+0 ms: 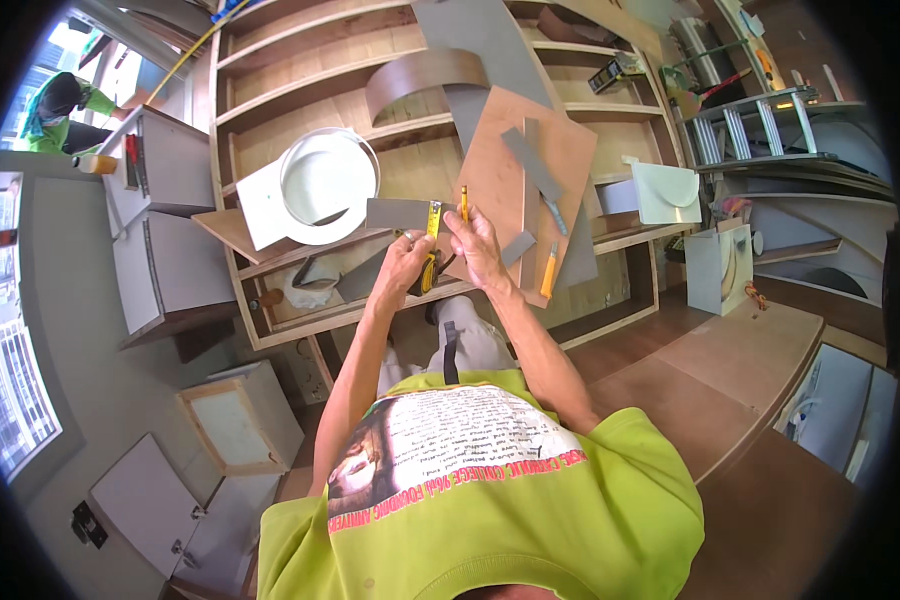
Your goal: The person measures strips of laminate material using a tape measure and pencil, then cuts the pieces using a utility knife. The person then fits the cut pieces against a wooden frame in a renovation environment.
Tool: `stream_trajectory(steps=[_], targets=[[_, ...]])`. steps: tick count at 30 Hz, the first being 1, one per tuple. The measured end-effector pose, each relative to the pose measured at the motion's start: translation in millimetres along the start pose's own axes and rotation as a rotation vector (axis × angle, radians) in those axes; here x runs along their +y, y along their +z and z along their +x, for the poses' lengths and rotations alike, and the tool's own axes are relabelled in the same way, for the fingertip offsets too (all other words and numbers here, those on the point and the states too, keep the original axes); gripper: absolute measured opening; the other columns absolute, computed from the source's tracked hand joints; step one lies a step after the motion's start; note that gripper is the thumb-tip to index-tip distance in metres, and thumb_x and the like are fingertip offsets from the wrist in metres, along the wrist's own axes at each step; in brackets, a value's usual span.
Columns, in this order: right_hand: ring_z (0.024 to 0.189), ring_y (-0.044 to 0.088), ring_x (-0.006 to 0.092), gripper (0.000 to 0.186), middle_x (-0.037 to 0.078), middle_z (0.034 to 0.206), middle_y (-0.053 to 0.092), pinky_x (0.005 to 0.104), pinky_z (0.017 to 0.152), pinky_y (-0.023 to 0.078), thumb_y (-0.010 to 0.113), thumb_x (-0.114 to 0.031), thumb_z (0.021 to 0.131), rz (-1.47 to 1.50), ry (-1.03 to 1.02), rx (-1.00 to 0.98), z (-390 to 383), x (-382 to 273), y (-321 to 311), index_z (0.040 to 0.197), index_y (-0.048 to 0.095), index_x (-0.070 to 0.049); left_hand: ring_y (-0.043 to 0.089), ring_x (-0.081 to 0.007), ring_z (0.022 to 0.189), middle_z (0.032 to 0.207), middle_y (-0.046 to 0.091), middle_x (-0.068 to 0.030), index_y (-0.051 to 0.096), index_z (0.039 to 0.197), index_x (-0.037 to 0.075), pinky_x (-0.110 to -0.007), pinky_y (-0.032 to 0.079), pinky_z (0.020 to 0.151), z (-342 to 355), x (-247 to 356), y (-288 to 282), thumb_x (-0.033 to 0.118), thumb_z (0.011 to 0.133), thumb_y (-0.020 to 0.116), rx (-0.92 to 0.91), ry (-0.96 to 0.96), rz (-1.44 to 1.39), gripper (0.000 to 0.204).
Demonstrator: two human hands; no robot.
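My left hand (pixel 402 264) is closed around a tape measure (pixel 427 275) with a black and yellow case. Its short yellow blade (pixel 434 218) lies across a small grey laminate piece (pixel 395 212), up to the far edge. My right hand (pixel 478 246) pinches a yellow pencil (pixel 464 203), point end away from me, and its fingers are at the right end of the grey piece. Whether the left fingers also grip the piece is hidden. Just beyond the right hand, a brown board (pixel 560 150) bears grey offcuts and an orange-handled cutter (pixel 549 270).
A wooden shelf frame (pixel 310 45) lies flat as a work surface. White round container (pixel 332 185) stands to the left, a curved brown strip (pixel 425 75) behind. Grey cabinets (pixel 170 165) are at left; a folded ladder (pixel 760 130) at right. Another person (pixel 65 110) is at far left.
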State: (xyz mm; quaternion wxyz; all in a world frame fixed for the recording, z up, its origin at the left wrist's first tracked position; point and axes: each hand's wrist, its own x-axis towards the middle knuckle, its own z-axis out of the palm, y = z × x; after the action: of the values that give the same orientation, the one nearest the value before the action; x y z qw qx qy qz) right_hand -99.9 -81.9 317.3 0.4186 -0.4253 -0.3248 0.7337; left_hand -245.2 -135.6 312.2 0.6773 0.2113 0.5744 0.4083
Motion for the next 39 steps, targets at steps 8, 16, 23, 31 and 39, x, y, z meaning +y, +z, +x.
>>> stream_trajectory(steps=[8, 16, 23, 31, 39], targets=[[0.055, 0.039, 0.0003, 0.022, -0.007, 0.075, 0.045, 0.0159, 0.048, 0.032, 0.069, -0.023, 0.093, 0.028, -0.167, -0.051, -46.5, -18.0, 69.4, 0.093, 0.049, -0.014, 0.065, -0.0159, 0.076, 0.091, 0.067, -0.0096, 0.061, 0.11, -0.001, -0.028, 0.053, 0.067, -72.1, 55.4, -30.8, 0.023, 0.093, 0.059, -0.046, 0.071, 0.037, 0.029], [0.054, 0.039, 0.0007, 0.022, -0.007, 0.075, 0.046, 0.0164, 0.047, 0.031, 0.067, -0.023, 0.094, -0.004, -0.233, -0.043, -84.6, -5.0, 108.8, 0.091, 0.048, -0.013, 0.068, -0.0171, 0.077, 0.093, 0.069, -0.0123, 0.06, 0.113, -0.003, -0.028, 0.056, 0.066, -107.5, 57.9, -70.3, 0.021, 0.093, 0.059, -0.125, 0.111, 0.085, 0.031], [0.054, 0.038, 0.0014, 0.02, -0.007, 0.071, 0.044, 0.0184, 0.046, 0.03, 0.066, -0.023, 0.093, -0.065, -0.28, -0.02, -97.6, -4.1, 131.8, 0.089, 0.049, -0.014, 0.066, -0.0152, 0.074, 0.09, 0.068, -0.0097, 0.063, 0.107, 0.0, -0.028, 0.055, 0.065, -127.2, 70.1, -84.1, 0.019, 0.092, 0.06, -0.111, 0.137, 0.109, 0.025], [0.052, 0.039, 0.0028, 0.022, -0.007, 0.068, 0.044, 0.0196, 0.045, 0.031, 0.066, -0.028, 0.092, -0.14, -0.219, 0.038, -102.5, 13.6, 126.6, 0.089, 0.05, -0.014, 0.062, -0.0171, 0.083, 0.092, 0.068, -0.0082, 0.065, 0.109, -0.001, -0.034, 0.051, 0.073, -126.8, 53.8, -95.6, 0.02, 0.09, 0.061, -0.087, 0.16, 0.284, 0.029], [0.047, 0.036, 0.0037, 0.043, -0.005, 0.056, 0.042, 0.0217, 0.045, 0.028, 0.043, -0.042, 0.104, -0.249, -0.448, 0.104, -103.1, -56.9, 111.2, 0.082, 0.059, -0.008, 0.065, -0.018, 0.073, 0.086, 0.069, -0.0107, 0.064, 0.105, -0.003, -0.032, 0.052, 0.067, -148.0, 106.5, -71.6, 0.016, 0.09, 0.061, -0.081, 0.265, 0.211, 0.025]])
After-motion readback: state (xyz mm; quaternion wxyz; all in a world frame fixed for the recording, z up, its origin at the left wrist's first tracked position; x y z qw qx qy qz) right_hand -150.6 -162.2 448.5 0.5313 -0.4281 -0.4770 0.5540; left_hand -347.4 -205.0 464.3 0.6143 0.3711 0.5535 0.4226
